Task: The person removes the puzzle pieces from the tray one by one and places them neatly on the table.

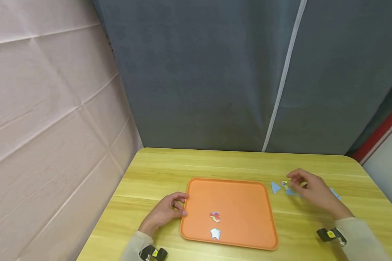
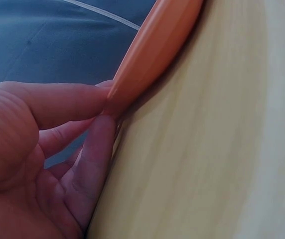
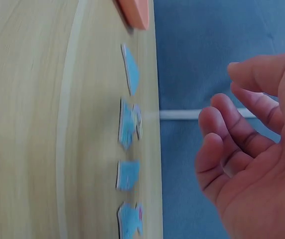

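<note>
My left hand (image 1: 164,212) holds the left rim of an orange tray (image 1: 235,197). In the left wrist view its thumb and fingers pinch the tray's edge. Two puzzle pieces lie on the tray: a red patterned one (image 1: 215,216) and, nearer the front rim, a pale whitish one (image 1: 215,233). Right of the tray, my right hand (image 1: 317,194) hovers over several light blue puzzle pieces, its fingers loosely bent with nothing between them. The right wrist view shows a pointed blue piece (image 3: 131,69), a notched one (image 3: 127,124) and a squarish one (image 3: 128,175) in a row.
All of this rests on a wood-grain table (image 1: 170,163). A dark grey curtain (image 1: 199,72) with a pale vertical strip hangs behind the table. Creased pale cloth (image 1: 52,127) covers the left side. Each wrist wears a black strap with a small device.
</note>
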Motion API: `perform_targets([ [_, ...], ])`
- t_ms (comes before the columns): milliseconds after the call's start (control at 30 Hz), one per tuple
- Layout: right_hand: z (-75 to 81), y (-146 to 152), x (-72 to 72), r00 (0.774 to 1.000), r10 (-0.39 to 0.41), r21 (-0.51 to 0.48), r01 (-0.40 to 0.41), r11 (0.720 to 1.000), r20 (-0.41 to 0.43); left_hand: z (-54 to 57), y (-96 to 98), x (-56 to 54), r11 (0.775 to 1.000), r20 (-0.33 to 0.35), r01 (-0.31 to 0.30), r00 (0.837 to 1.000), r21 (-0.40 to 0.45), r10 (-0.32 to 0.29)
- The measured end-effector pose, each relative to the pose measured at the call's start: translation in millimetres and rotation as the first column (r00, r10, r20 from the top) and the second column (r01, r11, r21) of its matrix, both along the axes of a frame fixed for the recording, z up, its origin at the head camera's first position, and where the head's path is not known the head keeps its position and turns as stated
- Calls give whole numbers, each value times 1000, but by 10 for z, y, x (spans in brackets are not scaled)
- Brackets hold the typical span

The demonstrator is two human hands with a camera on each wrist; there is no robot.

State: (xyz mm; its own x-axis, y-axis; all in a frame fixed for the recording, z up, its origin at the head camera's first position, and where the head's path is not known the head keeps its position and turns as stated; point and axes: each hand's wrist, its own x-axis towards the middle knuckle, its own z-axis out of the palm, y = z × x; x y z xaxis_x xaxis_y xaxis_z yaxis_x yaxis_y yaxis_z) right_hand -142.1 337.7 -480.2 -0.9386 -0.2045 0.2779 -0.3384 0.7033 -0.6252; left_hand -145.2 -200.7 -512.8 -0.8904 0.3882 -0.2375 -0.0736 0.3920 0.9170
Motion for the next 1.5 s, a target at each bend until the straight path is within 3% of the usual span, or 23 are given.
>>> perform_targets([
  [400,40,-364,-17,994,102,-46,-101,994,27,5,-7,20,1000,-2,-6,1000,-13,6],
  [600,48,-537,-40,980,191,-70,-187,980,53,-7,-3,21,1000,-3,-7,1000,-11,7],
  [833,25,-771,-85,969,234,-82,-227,970,82,-9,-7,32,1000,-2,-9,1000,-10,9],
  [1100,-31,-1103,-99,941,313,-111,-300,948,128,-8,-13,37,1000,-5,-11,1000,-18,11],
  [1333,-117,-1384,-138,912,396,-101,-386,917,108,-16,5,34,1000,-13,-15,1000,-11,15],
  [1500,-157,-1532,-114,882,450,-89,-441,893,142,-14,28,40,1000,-15,-15,1000,-10,15],
])
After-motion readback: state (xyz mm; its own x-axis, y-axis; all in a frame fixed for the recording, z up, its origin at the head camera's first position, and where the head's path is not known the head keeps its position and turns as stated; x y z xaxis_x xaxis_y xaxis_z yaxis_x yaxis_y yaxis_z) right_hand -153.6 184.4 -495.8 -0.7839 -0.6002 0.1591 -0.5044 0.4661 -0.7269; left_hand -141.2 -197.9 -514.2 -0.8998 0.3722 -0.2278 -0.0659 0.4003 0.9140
